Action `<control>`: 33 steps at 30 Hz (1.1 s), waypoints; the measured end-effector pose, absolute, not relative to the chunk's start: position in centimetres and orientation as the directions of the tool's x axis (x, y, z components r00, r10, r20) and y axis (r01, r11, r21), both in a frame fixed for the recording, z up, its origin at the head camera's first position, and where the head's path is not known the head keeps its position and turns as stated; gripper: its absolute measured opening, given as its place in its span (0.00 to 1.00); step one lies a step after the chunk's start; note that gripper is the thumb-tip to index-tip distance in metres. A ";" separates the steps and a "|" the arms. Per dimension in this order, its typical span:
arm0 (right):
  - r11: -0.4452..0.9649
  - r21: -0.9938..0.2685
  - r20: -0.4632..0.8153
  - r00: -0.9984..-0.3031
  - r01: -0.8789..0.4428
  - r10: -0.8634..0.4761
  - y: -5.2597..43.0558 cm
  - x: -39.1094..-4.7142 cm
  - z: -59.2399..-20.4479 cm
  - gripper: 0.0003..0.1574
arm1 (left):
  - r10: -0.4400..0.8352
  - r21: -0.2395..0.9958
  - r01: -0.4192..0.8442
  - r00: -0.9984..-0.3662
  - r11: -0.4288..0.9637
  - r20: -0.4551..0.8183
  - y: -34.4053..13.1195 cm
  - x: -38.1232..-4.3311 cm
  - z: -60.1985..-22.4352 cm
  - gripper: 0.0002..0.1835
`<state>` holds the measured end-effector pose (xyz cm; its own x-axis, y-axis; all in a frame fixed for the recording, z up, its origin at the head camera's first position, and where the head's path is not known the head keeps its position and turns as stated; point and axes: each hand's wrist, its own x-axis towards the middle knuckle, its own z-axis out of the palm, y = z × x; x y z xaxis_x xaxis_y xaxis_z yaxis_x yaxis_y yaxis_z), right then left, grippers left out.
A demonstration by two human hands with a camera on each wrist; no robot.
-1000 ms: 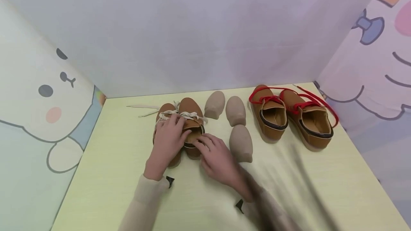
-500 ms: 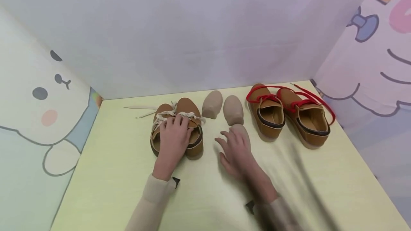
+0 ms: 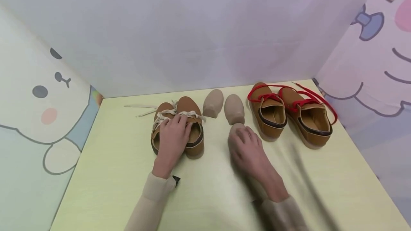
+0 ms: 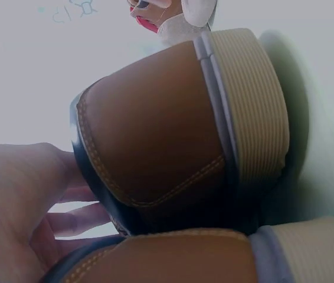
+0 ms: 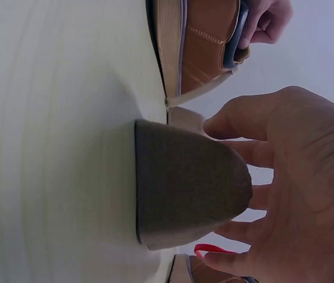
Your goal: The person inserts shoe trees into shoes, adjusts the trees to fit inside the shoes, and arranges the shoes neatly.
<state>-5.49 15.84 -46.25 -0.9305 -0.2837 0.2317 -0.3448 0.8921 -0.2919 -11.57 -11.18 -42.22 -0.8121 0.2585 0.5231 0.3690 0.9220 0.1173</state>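
Observation:
A pair of small brown lace-up shoes with white laces stands at the left of the table; its right shoe [image 3: 196, 147] is partly covered by my left hand [image 3: 173, 134]. That hand lies over the laces, thumb at the opening, and holds the tongue [image 5: 242, 55]. In the left wrist view the shoe's heel [image 4: 155, 130] fills the middle. My right hand [image 3: 250, 152] is curled over a beige shoe insert [image 5: 190, 183], thumb on one side and fingers on the other. The insert's flat end faces the table. Two more beige inserts [image 3: 213, 103] lie beyond it.
Brown shoes with red laces [image 3: 271, 117] stand at the right, one long red lace [image 3: 321, 99] trailing past them. White lace ends [image 3: 141, 106] lie at the left. Cartoon-printed panels [image 3: 45, 117] and a plain back wall [image 3: 192, 45] enclose the pale table [image 3: 106, 174].
My right hand has left the shoe opening and moved right, coming down over the nearest beige insert. The left hand has shifted slightly right on the white-laced pair.

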 end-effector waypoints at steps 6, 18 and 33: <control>0.878 -0.320 0.218 -0.929 -0.357 -0.298 16.4 -5.5 -46.7 0.26 | 0.261 0.116 0.371 -0.811 0.921 0.524 -11.4 -11.8 -42.2 0.12; 0.872 -0.338 0.191 -0.933 -0.354 -0.304 16.8 -5.5 -47.4 0.45 | 0.229 0.159 0.359 -0.819 0.919 0.527 -11.7 -12.4 -41.8 0.12; 0.865 -0.347 0.170 -0.931 -0.362 -0.322 16.9 -5.4 -47.3 0.45 | 0.206 0.226 0.365 -0.830 0.903 0.519 -12.3 -12.9 -41.8 0.12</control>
<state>-5.41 16.85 -47.29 -0.9314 -0.3216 0.1704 -0.3622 0.8651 -0.3471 -12.94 -12.33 -41.79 -0.8297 0.2059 0.5188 0.3655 0.9029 0.2262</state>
